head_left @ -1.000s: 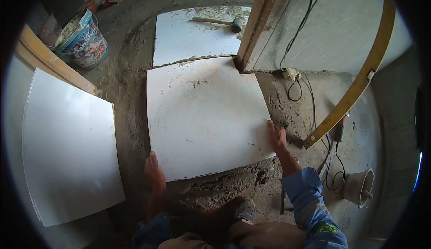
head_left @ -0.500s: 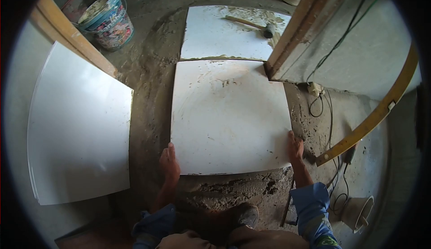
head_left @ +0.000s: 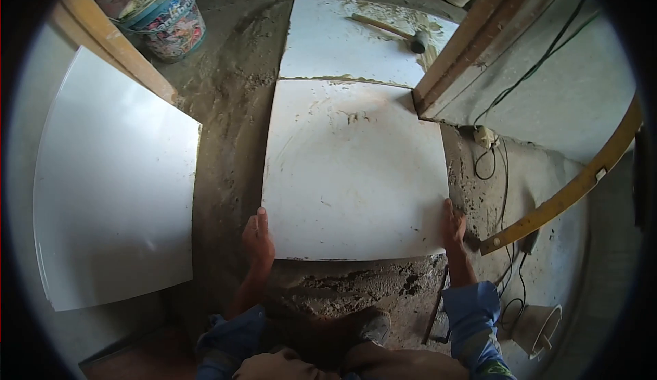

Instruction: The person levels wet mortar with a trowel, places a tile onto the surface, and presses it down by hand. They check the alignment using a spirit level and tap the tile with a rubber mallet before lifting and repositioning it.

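A large white floor tile (head_left: 356,174), smeared with mud, lies in front of me. My left hand (head_left: 259,237) grips its left edge near the front corner, thumb uppermost and fingers curled out of sight at the side. On the opposite edge, my right hand (head_left: 454,226) holds the tile the same way. The tile's far edge meets, or nearly meets, a second white tile (head_left: 328,41) streaked with mortar. A rubber mallet (head_left: 383,27) with a wooden handle and black head rests on that second tile.
White tiles (head_left: 116,188) lean against the left wall. A mortar-smeared bucket (head_left: 171,27) stands far left. At right are a wooden door frame (head_left: 472,44), a yellow spirit level (head_left: 561,198), cables with a socket block (head_left: 486,135), and a tipped pale bucket (head_left: 537,331). Wet mortar (head_left: 369,284) borders the tile.
The view has shifted slightly, so the far tile and mallet appear higher. Both hands keep their hold on the tile's edges, with little visible movement of the tile.
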Action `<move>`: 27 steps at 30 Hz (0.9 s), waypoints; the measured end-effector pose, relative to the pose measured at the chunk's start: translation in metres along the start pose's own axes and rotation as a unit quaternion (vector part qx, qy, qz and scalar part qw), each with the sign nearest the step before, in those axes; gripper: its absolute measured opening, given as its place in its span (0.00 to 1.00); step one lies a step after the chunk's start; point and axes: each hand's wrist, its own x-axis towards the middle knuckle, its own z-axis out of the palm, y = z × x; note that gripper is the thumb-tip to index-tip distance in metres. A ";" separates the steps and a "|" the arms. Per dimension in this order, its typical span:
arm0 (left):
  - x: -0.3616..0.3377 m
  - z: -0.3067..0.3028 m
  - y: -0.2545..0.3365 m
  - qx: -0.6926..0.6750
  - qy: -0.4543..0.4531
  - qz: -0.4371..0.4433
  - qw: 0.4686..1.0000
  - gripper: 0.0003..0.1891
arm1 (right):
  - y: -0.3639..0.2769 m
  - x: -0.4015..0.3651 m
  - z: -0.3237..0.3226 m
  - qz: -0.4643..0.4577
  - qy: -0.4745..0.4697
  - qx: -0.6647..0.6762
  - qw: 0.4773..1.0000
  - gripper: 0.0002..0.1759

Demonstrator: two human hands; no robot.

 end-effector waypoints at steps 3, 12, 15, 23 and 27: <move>0.003 -0.001 -0.002 -0.003 -0.005 -0.001 1.000 0.31 | -0.012 -0.005 -0.006 0.018 -0.024 0.012 0.999 0.45; -0.001 0.002 0.008 0.031 0.003 -0.001 1.000 0.31 | -0.009 -0.001 -0.002 0.013 -0.016 -0.006 1.000 0.44; 0.001 -0.002 0.008 0.057 -0.014 0.004 0.998 0.31 | -0.018 -0.003 -0.011 0.017 -0.053 0.004 0.998 0.41; 0.004 -0.005 0.006 0.100 -0.040 0.017 0.994 0.31 | -0.018 -0.002 -0.008 0.036 -0.023 -0.021 0.999 0.40; 0.007 -0.015 0.010 0.083 -0.087 0.020 0.993 0.30 | -0.027 -0.005 -0.009 0.030 0.004 -0.035 0.999 0.36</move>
